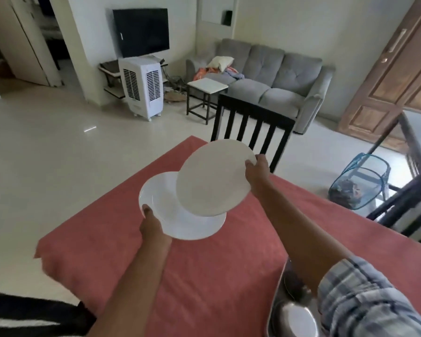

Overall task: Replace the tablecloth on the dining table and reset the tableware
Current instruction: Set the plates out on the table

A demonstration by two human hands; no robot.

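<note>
A salmon-red tablecloth [204,271] covers the dining table. Above its middle I hold two white plates. My left hand [153,227] grips the lower plate [180,220] by its near-left rim, thumb on top. My right hand [258,169] holds the upper plate [214,178] by its far-right rim; this plate is tilted and overlaps the lower one. At the table's near right, partly hidden by my right sleeve, lies a steel tray [277,310] with shiny steel tableware on it.
A dark wooden chair [250,125] stands at the table's far end, another dark chair [404,210] on the right. A blue mesh basket [360,183] sits on the floor at right. A white air cooler [141,88], small side table [207,86] and grey sofa [272,76] stand beyond.
</note>
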